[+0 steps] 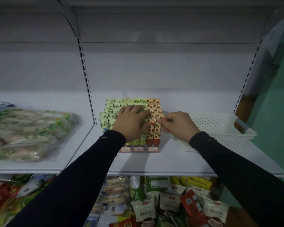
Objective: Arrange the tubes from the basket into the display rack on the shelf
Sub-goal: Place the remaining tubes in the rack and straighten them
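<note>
A stepped display rack [138,149] with price labels along its front stands mid-shelf, packed with upright tubes: green ones [111,106] on the left and middle, red strawberry ones [154,102] on the right. My left hand [131,122] lies flat across the green tubes, fingers spread over their tops. My right hand [179,123] pinches the top of a front red strawberry tube [156,133] at the rack's right corner. A white perforated basket [220,126] sits on the shelf just right of the rack; I see no tubes inside it.
Bagged goods [28,131] lie on the left shelf section beyond a slotted upright post [87,76]. The shelf below holds several snack packets [154,202]. A green wall [277,112] borders the right side.
</note>
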A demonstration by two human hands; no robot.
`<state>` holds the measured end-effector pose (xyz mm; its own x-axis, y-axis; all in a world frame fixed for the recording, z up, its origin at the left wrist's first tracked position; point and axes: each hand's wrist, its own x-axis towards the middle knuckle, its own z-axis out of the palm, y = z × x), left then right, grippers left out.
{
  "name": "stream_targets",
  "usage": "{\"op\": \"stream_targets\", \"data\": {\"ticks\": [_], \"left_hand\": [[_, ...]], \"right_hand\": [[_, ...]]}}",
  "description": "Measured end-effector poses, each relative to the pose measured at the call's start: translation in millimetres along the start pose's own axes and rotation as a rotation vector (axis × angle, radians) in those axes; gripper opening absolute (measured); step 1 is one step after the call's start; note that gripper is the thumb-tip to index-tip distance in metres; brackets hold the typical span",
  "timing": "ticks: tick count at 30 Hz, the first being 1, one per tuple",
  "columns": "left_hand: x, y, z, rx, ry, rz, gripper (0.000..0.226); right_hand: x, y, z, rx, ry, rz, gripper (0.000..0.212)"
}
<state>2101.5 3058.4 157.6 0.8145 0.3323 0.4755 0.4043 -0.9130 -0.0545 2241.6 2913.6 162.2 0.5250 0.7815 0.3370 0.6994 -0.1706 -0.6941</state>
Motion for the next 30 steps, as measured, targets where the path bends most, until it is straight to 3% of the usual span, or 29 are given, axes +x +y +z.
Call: {"op": "stream_targets", "data": {"ticks": [4, 10, 13, 18, 21, 27, 30], "left_hand": [[-1.1, -1.9, -11.6, -0.082, -0.023, 0.009, 0.055], [-19.1, -37.9, -43.7, -0.221, 0.09, -0.109, 0.059], [-36.3, -66.6, -49.1, -0.262, 0.107, -0.225, 0.062], [-65.3, -97.4, -41.7, -0.355, 0.174, -0.35, 0.043], [-74.3, -106.2, -34.8, -0.403, 0.223, -0.381, 0.029], [-76.1, -112.1, -24.4, -0.435, 0.171, -0.369, 0.008], [-75.5, -110.4, -21.0, -0.44, 0.178, -0.365, 0.007]], "right_hand": [[-0.1, -5.0, -4.2, -0.166, 0.099, -0.065, 0.032], [5.8, -22.7, -4.3, -0.273, 0.217, -0.213, 0.031], [10.1, -36.2, 2.9, -0.283, 0.182, -0.283, 0.027], [18.1, -58.3, 26.8, -0.307, 0.051, -0.371, 0.025], [22.0, -69.8, 43.9, -0.301, 0.005, -0.401, 0.025], [33.6, -86.9, 75.5, -0.337, -0.058, -0.406, 0.026], [36.1, -92.9, 87.1, -0.359, -0.05, -0.386, 0.028]]}}
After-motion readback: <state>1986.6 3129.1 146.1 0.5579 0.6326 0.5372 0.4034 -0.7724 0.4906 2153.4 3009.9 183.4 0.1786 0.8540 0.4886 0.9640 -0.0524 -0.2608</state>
